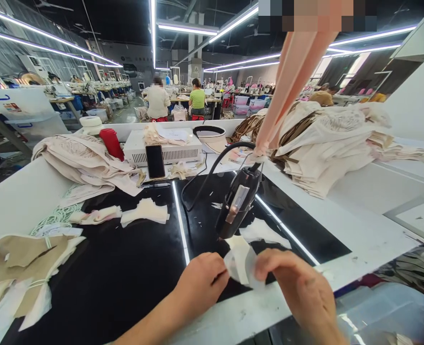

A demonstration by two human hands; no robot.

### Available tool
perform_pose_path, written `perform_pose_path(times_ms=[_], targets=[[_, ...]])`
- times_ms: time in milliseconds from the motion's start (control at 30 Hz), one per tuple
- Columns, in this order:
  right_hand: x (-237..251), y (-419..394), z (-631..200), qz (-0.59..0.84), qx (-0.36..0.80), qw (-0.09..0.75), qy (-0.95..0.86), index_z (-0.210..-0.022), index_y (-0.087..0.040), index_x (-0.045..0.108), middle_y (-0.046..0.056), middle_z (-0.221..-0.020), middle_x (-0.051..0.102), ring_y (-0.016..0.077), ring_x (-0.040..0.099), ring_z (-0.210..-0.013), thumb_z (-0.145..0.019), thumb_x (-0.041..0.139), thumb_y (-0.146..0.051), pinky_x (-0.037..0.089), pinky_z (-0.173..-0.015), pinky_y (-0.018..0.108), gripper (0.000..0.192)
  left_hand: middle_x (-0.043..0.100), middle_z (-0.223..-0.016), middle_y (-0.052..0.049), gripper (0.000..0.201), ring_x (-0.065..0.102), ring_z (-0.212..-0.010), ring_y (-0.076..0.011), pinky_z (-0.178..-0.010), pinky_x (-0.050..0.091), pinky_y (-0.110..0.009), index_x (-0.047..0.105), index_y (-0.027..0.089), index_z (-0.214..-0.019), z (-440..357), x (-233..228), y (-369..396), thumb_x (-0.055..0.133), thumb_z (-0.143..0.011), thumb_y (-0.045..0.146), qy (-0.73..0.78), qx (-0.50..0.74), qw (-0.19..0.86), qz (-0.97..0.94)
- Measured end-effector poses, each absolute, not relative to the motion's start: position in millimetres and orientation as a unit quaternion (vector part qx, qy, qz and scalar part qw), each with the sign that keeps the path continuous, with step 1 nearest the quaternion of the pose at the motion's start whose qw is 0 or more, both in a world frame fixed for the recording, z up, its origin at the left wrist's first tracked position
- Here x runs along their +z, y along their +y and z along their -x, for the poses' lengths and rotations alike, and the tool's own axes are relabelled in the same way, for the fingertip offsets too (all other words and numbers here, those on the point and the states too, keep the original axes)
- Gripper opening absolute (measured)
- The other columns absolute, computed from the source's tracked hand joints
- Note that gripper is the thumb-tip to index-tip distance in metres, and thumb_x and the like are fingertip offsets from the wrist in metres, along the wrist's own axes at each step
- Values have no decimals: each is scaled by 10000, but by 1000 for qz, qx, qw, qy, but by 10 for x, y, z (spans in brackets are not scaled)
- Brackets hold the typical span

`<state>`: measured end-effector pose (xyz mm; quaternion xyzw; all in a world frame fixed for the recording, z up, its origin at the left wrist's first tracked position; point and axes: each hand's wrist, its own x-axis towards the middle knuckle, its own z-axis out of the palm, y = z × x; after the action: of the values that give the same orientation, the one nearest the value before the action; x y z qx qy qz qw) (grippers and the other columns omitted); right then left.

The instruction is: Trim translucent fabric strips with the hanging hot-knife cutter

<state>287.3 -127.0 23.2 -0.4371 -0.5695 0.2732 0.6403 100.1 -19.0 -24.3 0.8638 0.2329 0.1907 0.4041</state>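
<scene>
A small piece of thin white fabric (241, 262) is pinched between both of my hands at the near edge of the glossy black table (125, 273). My left hand (202, 281) grips its left side, my right hand (298, 287) its right side. Just above the fabric hangs a dark hand-held cutting tool (238, 203) with its tip pointing down at the piece and a black cable looping up behind it. Neither hand touches the tool.
Cut white and beige fabric pieces (25, 263) lie at the left. Folded cream garments (323, 139) pile up at the right, more (86, 160) at the left. A white box unit (165, 146), a phone (155, 161) and a red object (111, 143) stand behind. People sit at far tables.
</scene>
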Motion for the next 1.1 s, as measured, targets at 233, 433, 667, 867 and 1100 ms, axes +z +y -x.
perform_pose_path(times_ms=[233,433,667,867,1100], targets=[[-39,-1232,-2490,440,327,594,-589,-932,-245,754,41,-785,711,195,663,-744,-1073,444,-558,515,-704,290,463,654,-838,-47,590,603,-796,-169,-769,478,-295,761,124,-943,-675,93,-118,626,-904,697,294,150,767,-551],[8,-1149,-2122,519,436,557,-479,-937,-259,759,27,-820,714,171,648,-725,-979,663,-515,508,-664,267,276,676,-793,-17,444,525,-725,-127,-720,385,-265,782,139,-925,-296,208,-169,885,-749,533,337,176,759,-529],[-53,-1078,-1990,543,567,469,-404,-1069,-243,792,32,-855,721,167,631,-717,-801,805,-600,550,-669,280,446,656,-795,-11,393,507,-728,-119,-688,363,-252,792,137,-931,128,274,-160,848,-806,506,396,199,701,-558],[-90,-1049,-1915,537,576,419,-452,-838,-211,764,-9,-671,594,142,514,-611,-838,743,-572,472,-581,262,362,579,-743,20,344,428,-650,-94,-608,322,-233,737,146,-918,342,262,-160,792,-852,479,422,221,676,-562],[-103,-1005,-1819,564,480,417,-527,-760,-221,722,-20,-626,568,141,497,-588,-884,684,-419,385,-543,249,237,512,-645,55,286,387,-555,-77,-521,280,-218,646,158,-843,381,248,-144,739,-804,426,457,223,664,-548]])
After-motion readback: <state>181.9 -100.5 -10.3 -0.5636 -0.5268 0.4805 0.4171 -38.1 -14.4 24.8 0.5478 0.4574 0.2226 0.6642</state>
